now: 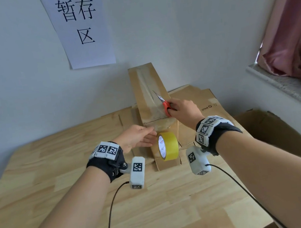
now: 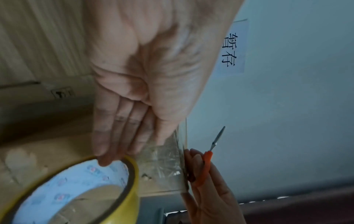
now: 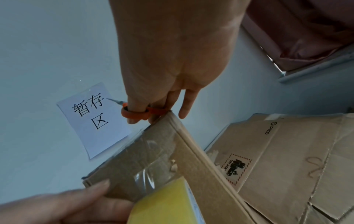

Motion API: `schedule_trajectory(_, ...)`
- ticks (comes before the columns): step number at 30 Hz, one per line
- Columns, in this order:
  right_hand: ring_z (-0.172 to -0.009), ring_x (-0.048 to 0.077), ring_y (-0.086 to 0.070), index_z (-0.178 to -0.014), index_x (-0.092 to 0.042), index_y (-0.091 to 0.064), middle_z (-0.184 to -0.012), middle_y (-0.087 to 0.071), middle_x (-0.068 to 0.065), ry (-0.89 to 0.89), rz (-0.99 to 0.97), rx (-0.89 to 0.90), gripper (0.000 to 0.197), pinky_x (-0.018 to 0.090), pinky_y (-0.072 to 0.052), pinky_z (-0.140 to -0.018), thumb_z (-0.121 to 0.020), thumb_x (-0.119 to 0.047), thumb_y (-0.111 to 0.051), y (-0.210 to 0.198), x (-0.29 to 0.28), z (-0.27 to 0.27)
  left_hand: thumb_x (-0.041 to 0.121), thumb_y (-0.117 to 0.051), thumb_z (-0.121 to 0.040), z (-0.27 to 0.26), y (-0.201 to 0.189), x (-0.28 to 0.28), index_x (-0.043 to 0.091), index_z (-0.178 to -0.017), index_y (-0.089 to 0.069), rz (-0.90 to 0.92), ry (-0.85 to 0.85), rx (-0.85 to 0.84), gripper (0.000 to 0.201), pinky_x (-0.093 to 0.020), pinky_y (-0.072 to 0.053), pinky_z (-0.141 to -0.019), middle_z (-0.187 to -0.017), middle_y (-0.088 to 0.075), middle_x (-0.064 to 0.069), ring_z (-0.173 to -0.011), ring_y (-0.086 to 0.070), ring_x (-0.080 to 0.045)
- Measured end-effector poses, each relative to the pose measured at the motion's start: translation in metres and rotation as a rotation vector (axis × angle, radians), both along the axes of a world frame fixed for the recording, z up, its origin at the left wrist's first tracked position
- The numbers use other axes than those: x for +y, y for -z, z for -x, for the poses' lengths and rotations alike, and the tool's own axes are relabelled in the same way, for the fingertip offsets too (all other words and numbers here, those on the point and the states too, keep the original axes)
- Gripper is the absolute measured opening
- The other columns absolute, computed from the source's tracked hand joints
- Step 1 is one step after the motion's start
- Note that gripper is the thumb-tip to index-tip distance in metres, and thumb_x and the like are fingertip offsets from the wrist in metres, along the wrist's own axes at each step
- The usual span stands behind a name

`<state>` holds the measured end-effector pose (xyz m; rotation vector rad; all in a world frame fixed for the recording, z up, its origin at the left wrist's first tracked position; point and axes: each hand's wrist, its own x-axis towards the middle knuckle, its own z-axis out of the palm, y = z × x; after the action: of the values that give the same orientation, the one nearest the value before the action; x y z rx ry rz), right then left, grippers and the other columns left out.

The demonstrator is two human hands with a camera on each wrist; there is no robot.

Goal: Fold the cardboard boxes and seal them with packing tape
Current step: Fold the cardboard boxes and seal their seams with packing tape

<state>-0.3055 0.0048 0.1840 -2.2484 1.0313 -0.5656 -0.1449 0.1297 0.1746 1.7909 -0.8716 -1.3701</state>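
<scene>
Our right hand (image 1: 184, 111) grips the orange-handled scissors (image 1: 165, 105) through their loops against the taped cardboard box (image 1: 149, 88) at frame centre; our left hand (image 1: 137, 138), fingers (image 2: 103, 136) straight, presses the box's near end, touching the yellow packing tape roll (image 1: 169, 146) just below, on flattened cardboard (image 1: 199, 98)

Looks like a storage and packing corner of a room: sign (image 1: 82, 29) reading 暂存区 on a wall (image 1: 193, 28), wooden tabletop (image 1: 41, 168), flat cartons (image 1: 208, 99), pink curtain (image 1: 288, 29) above a windowsill (image 1: 279, 82).

Yellow tape roll (image 1: 169, 146), red-orange scissors (image 1: 167, 109), brown box (image 1: 144, 89), pale wood-grain table (image 1: 60, 176), white sheet (image 1: 84, 52) with 3 black characters, pink curtain (image 1: 291, 28).
</scene>
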Motion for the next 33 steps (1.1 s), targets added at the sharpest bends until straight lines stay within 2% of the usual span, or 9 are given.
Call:
schedule_trajectory(4, -0.080, 0.007, -0.054, -0.110, -0.031, -0.064, -0.082, -0.061, -0.015, -0.009, 0.014, -0.015, 0.024, 0.019, -0.037, -0.070, -0.086, -0.029, -0.061, 0.006, 0.002, 0.001, 0.037, -0.058, -0.092, 0.016, 0.007, -0.008, -0.004, -0.112, -0.059, -0.130, -0.047, 0.037, 0.046, -0.033, -0.057, -0.083, -0.087, -0.069, -0.012, -0.082, -0.069, -0.022)
schedule_trajectory(7, -0.078, 0.008, -0.053, -0.105, -0.032, -0.065, -0.078, -0.059, -0.016, 0.005, 0.018, -0.020, 0.021, 0.020, -0.035, -0.069, -0.085, -0.028, -0.061, 0.011, 0.002, -0.003, 0.043, -0.063, -0.087, 0.031, 0.009, -0.014, -0.005, -0.113, -0.054, -0.179, -0.053, 0.026, 0.055, -0.031, -0.057, -0.081, -0.085, -0.063, -0.010, -0.077, -0.070, -0.020)
schedule_trajectory(10, -0.080, 0.010, -0.054, -0.106, -0.032, -0.065, -0.078, -0.059, -0.016, 0.010, 0.026, -0.008, 0.022, 0.022, -0.039, -0.071, -0.084, -0.028, -0.060, 0.011, 0.000, -0.004, 0.025, -0.066, -0.089, 0.043, 0.010, -0.016, -0.003, -0.108, -0.058, -0.140, -0.083, 0.062, 0.034, -0.024, -0.057, -0.077, -0.088, -0.066, -0.009, -0.072, -0.069, -0.015)
schedule_trajectory(13, -0.081, 0.010, -0.056, -0.105, -0.033, -0.065, -0.078, -0.059, -0.016, -0.002, 0.024, -0.008, 0.022, 0.024, -0.041, -0.072, -0.084, -0.028, -0.061, 0.010, -0.001, -0.002, 0.011, -0.064, -0.089, 0.047, 0.015, -0.011, -0.001, -0.114, -0.058, -0.074, -0.119, 0.147, 0.028, -0.025, -0.058, -0.075, -0.099, -0.069, -0.011, -0.085, -0.068, -0.019)
schedule_trajectory(16, -0.082, 0.013, -0.058, -0.104, -0.033, -0.064, -0.079, -0.060, -0.014, -0.022, 0.027, 0.000, 0.021, 0.025, -0.044, -0.072, -0.084, -0.028, -0.061, 0.009, 0.002, 0.000, 0.011, -0.067, -0.087, 0.048, 0.019, -0.004, 0.002, -0.110, -0.053, -0.039, -0.165, 0.170, 0.029, -0.024, -0.058, -0.067, -0.098, -0.069, -0.011, -0.081, -0.070, -0.017)
schedule_trajectory(22, -0.087, 0.019, -0.060, -0.108, -0.034, -0.062, -0.087, -0.066, -0.009, -0.042, 0.020, 0.043, 0.023, 0.027, -0.045, -0.073, -0.085, -0.029, -0.059, 0.008, 0.000, 0.003, 0.011, -0.072, -0.083, 0.048, 0.014, 0.004, 0.010, -0.109, -0.048, -0.010, -0.195, 0.170, 0.035, -0.027, -0.059, -0.064, -0.086, -0.069, -0.007, -0.070, -0.069, -0.016)
schedule_trajectory(24, -0.088, 0.020, -0.062, -0.109, -0.034, -0.061, -0.092, -0.069, -0.007, -0.045, 0.021, 0.050, 0.023, 0.029, -0.049, -0.076, -0.086, -0.029, -0.059, 0.009, 0.001, 0.004, 0.012, -0.072, -0.083, 0.049, 0.016, 0.007, 0.014, -0.113, -0.050, -0.006, -0.189, 0.165, 0.038, -0.030, -0.060, -0.070, -0.090, -0.070, -0.008, -0.075, -0.069, -0.019)
schedule_trajectory(29, -0.089, 0.023, -0.064, -0.113, -0.036, -0.058, -0.096, -0.069, -0.003, -0.066, 0.033, 0.093, 0.025, 0.037, -0.054, -0.080, -0.088, -0.034, -0.055, 0.011, 0.001, 0.003, 0.015, -0.066, -0.088, 0.055, 0.025, 0.008, 0.024, -0.127, -0.053, -0.001, -0.153, 0.141, 0.041, -0.034, -0.056, -0.086, -0.115, -0.066, -0.011, -0.091, -0.066, -0.022)
schedule_trajectory(33, -0.088, 0.028, -0.064, -0.116, -0.037, -0.054, -0.096, -0.069, 0.001, -0.093, 0.045, 0.146, 0.029, 0.039, -0.054, -0.079, -0.088, -0.037, -0.051, 0.012, -0.002, 0.005, 0.025, -0.065, -0.090, 0.062, 0.028, 0.003, 0.020, -0.125, -0.054, -0.008, -0.200, 0.127, 0.037, -0.033, -0.055, -0.082, -0.094, -0.062, -0.006, -0.076, -0.062, -0.017)
